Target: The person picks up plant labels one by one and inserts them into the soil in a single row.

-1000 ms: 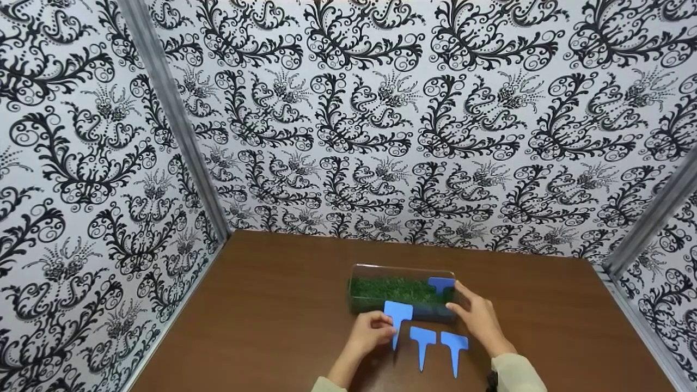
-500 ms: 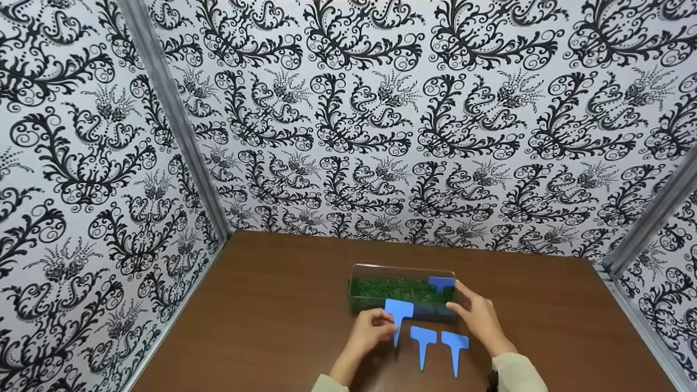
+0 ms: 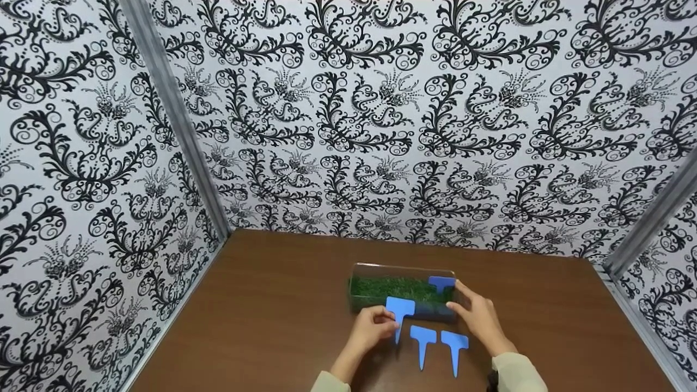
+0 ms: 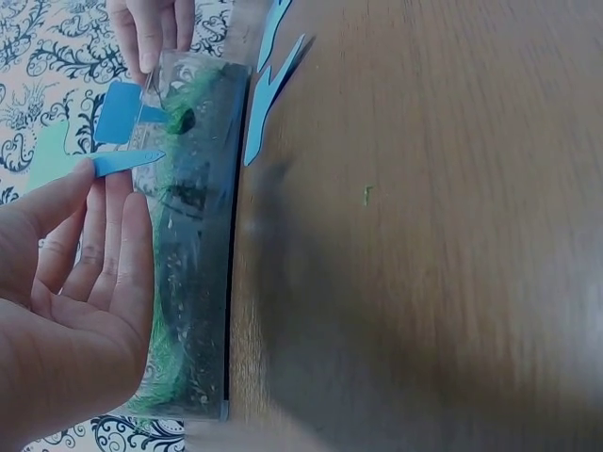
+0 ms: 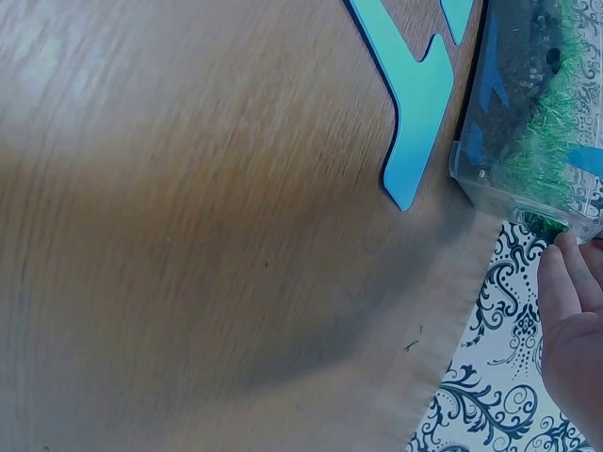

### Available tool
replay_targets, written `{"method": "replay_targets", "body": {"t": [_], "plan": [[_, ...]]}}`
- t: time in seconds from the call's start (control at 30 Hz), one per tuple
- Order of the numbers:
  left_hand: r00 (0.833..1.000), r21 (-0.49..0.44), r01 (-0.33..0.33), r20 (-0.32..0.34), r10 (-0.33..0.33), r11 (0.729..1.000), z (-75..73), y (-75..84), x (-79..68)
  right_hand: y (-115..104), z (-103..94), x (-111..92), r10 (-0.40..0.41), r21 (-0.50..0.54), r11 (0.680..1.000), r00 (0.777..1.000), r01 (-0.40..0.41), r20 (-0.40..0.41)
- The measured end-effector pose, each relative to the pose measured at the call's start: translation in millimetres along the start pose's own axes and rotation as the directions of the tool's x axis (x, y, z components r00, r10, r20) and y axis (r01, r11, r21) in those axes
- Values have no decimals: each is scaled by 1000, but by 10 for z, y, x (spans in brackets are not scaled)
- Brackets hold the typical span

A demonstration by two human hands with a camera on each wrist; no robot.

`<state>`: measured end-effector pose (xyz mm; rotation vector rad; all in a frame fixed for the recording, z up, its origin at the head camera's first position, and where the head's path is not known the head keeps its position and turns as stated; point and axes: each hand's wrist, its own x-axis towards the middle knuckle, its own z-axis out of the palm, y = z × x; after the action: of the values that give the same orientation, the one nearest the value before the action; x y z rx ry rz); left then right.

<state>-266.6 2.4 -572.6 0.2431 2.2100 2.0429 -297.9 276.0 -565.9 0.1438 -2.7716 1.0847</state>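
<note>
Pinching a blue tag [image 3: 402, 306] between thumb and fingers of the left hand [image 3: 374, 326], tip down just in front of the clear box [image 4: 203, 311], now sitting slightly higher and nearer than a second ago, meaning closing in on the grass [image 3: 381, 288] but not yet touching it. Resting the right hand [image 3: 480, 320], thumb and fingers spread, on the box's right end, beside a standing tag [image 3: 440, 283]. Noting two loose tags [image 3: 423, 338] [image 3: 456, 342] on the desk [image 3: 283, 305], and facing the front wall [image 3: 430, 313] as barrier.
</note>
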Motion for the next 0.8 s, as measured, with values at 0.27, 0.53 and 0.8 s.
{"method": "replay_targets", "body": {"t": [0.27, 0.53, 0.8], "plan": [[1000, 8, -5, 8, 5, 1000, 8, 23, -4, -2, -15, 7, -4, -12, 1000, 1000, 4, -8], [997, 21, -76, 7, 76, 997, 14, 3, 16, -2, -10, -9, -12, -17, 1000, 1000, 11, -20], [994, 52, -105, -1, 105, 993, 29, 64, 38, 7, 3, 5, -27, -17, 1000, 999, 26, -41]]}}
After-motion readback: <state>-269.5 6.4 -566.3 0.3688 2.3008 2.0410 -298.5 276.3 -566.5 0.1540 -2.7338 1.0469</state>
